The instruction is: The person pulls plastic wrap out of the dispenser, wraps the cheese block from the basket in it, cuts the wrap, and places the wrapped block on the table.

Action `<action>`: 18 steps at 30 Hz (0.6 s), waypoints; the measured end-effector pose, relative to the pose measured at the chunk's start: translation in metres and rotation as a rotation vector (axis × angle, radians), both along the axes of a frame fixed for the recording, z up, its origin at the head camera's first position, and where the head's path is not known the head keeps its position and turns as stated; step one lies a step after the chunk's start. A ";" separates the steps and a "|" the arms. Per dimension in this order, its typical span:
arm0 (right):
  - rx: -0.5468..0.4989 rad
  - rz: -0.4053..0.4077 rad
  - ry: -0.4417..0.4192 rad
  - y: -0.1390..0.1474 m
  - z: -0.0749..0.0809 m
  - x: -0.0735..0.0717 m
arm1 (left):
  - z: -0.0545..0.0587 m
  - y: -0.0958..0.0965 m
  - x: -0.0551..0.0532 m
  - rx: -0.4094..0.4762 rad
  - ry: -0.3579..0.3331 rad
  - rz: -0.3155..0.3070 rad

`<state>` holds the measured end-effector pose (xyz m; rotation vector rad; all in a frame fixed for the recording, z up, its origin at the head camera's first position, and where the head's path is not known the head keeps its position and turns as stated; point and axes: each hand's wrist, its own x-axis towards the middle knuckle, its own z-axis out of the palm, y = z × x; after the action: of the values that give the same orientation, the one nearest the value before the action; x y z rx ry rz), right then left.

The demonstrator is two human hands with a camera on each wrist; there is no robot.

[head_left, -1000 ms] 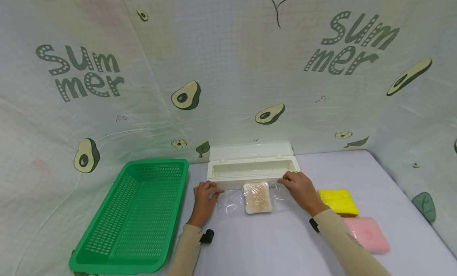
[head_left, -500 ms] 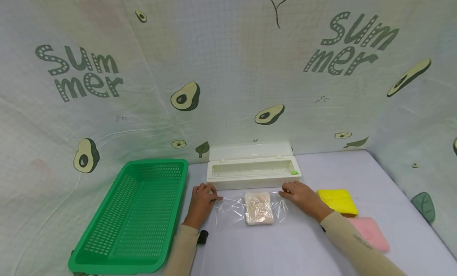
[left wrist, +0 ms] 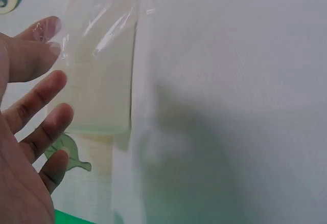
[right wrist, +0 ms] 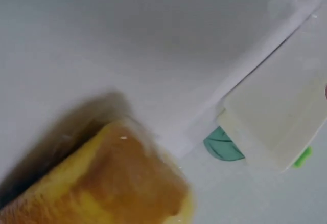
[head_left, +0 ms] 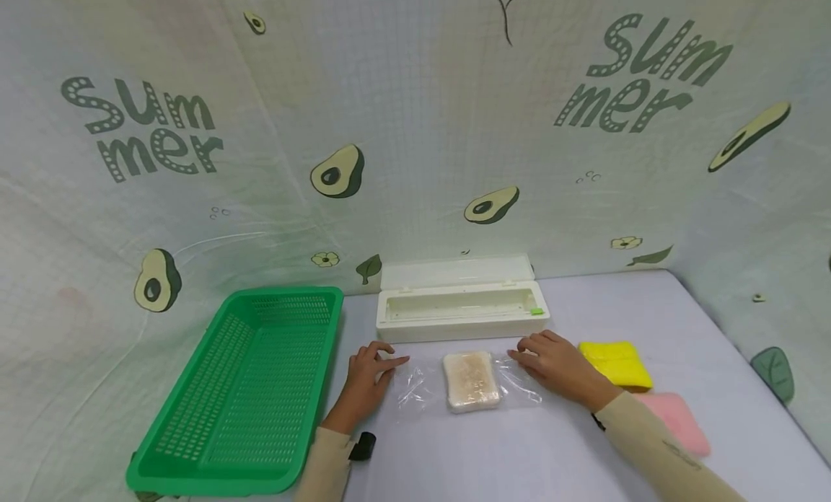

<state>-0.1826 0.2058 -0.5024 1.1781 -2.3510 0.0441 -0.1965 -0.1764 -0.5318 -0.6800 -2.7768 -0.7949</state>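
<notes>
A pale, square block like sliced white bread (head_left: 471, 381) lies on the table, covered by a strip of clear plastic wrap (head_left: 415, 390). My left hand (head_left: 366, 378) pinches the wrap's left end between thumb and index finger. In the left wrist view, that hand (left wrist: 23, 152) has its other fingers spread and the wrap (left wrist: 110, 29) stretches away from the pinch. At the strip's upper right corner, my right hand (head_left: 560, 366) pinches the film with its fingertips. The right wrist view hardly shows this hand.
Behind the bread stands a white wrap dispenser (head_left: 464, 332), lid raised, with a green slider (head_left: 537, 311). A green plastic basket (head_left: 317, 386) is on the left. To the right lie a yellow block with a brown underside (head_left: 617, 365) and a pink one (head_left: 678, 424).
Both hands have drawn the wrap and bread away from the dispenser toward me. The right hand has uncovered the green slider. The wrap now lies flatter on the table.
</notes>
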 end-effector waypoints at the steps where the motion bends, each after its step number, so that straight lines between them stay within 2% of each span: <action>1: -0.019 0.013 -0.021 0.004 -0.005 -0.004 | 0.000 0.000 0.001 0.036 -0.001 -0.004; 5: -0.113 0.011 -0.059 -0.008 -0.011 -0.007 | 0.006 0.002 0.002 0.124 0.040 -0.037; 7: -0.158 -0.001 -0.086 -0.021 -0.010 -0.004 | 0.013 0.008 0.005 0.136 0.062 -0.060; 9: -0.161 -0.017 -0.132 -0.034 -0.008 -0.003 | 0.022 0.019 0.010 0.107 0.080 -0.083; 11: -0.156 -0.032 -0.185 -0.046 -0.007 -0.002 | 0.031 0.034 0.018 0.031 0.077 -0.092; 13: -0.129 -0.060 -0.235 -0.055 -0.008 -0.003 | 0.035 0.052 0.026 -0.083 0.078 -0.103; 15: -0.098 -0.088 -0.279 -0.062 -0.011 -0.004 | 0.035 0.069 0.035 -0.209 0.081 -0.112; 18: -0.071 -0.131 -0.325 -0.067 -0.016 -0.004 | 0.028 0.090 0.047 -0.367 0.116 -0.120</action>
<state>-0.1866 0.1385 -0.5183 1.0447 -2.6783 0.2907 -0.1498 -0.0862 -0.5034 -0.9274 -2.8199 -0.2496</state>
